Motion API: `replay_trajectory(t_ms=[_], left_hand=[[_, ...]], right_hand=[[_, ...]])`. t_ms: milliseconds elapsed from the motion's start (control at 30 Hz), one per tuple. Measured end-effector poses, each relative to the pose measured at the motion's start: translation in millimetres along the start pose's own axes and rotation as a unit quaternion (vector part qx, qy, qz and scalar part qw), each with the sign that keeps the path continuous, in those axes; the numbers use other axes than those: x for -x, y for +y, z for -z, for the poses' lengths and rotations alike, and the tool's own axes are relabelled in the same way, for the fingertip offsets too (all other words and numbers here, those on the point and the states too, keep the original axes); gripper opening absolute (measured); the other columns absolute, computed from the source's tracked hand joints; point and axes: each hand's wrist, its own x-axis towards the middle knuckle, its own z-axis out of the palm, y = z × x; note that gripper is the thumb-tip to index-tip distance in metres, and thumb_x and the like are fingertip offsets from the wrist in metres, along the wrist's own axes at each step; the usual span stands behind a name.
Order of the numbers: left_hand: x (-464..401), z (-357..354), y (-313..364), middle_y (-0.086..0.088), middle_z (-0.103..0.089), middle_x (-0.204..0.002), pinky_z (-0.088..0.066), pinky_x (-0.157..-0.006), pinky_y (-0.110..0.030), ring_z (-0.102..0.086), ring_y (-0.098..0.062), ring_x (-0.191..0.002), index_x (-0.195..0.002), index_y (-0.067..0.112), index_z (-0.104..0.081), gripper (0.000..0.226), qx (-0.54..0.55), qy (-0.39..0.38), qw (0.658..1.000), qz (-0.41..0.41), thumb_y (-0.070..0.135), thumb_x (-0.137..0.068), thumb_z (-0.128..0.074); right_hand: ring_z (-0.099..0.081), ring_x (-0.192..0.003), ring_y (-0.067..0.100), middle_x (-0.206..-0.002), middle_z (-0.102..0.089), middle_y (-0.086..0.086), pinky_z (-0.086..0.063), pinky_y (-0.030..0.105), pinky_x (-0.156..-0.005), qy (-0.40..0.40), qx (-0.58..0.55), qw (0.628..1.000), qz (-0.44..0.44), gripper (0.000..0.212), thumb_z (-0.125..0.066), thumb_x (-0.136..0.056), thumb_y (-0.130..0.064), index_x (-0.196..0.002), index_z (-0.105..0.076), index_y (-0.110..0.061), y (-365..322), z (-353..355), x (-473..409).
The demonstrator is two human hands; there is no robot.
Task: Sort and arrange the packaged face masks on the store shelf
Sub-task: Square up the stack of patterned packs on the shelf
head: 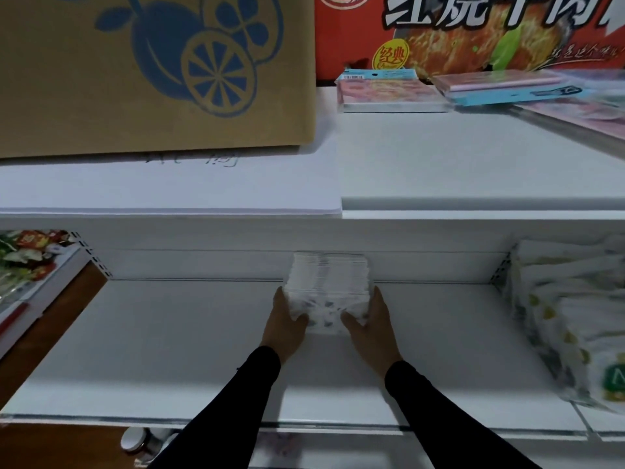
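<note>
A thick stack of white packaged face masks [327,289] stands at the middle of the lower shelf [169,350], close to its back panel. The left hand [285,321] holds its left side and the right hand [370,323] its right, thumbs curled over the front, probably squeezing the packs square so they sit as one neat block. At three o'clock, more patterned packs [561,319] lie slumped, seemingly unsorted. At twelve o'clock, on the upper shelf [439,157], sit pink packets [389,94], a cardboard box [152,72] and a red carton [473,32].
</note>
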Motion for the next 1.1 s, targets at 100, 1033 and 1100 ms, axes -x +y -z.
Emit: replay_trajectory(t_ms=[100,1033,1100], left_hand=[[-17,2,-20,-0.007,-0.052,-0.138,-0.041,-0.107,-0.037,-0.054,-0.024,-0.123,-0.146,0.014,-0.025,0.098,0.070,-0.022,0.997,0.011,0.021,-0.059,-0.071],[-6,20,13,-0.006,-0.035,-0.150,-0.033,-0.099,-0.027,-0.035,-0.018,-0.136,-0.151,0.018,-0.024,0.096,0.185,-0.039,0.980,0.060,0.012,-0.064,-0.064],[-2,24,14,-0.005,-0.035,-0.152,-0.032,-0.103,-0.025,-0.036,-0.014,-0.132,-0.151,0.017,-0.026,0.079,0.153,-0.027,0.987,0.039,0.001,-0.081,-0.060]], right_hand=[[-0.025,-0.144,0.018,-0.156,-0.021,0.005,-0.028,0.022,-0.109,-0.021,-0.010,1.000,-0.011,0.103,-0.077,-0.076,-0.008,-0.154,-0.009,-0.008,0,10,-9],[-0.028,-0.143,0.019,-0.156,-0.027,0.001,-0.030,0.030,-0.109,-0.085,-0.027,0.996,-0.004,0.093,-0.074,-0.082,-0.009,-0.153,-0.016,-0.019,-1,41,-26],[-0.032,-0.141,0.019,-0.155,-0.030,0.001,-0.030,0.030,-0.110,-0.059,-0.019,0.998,0.016,0.082,-0.071,-0.086,-0.014,-0.152,-0.022,-0.018,-8,42,-16]])
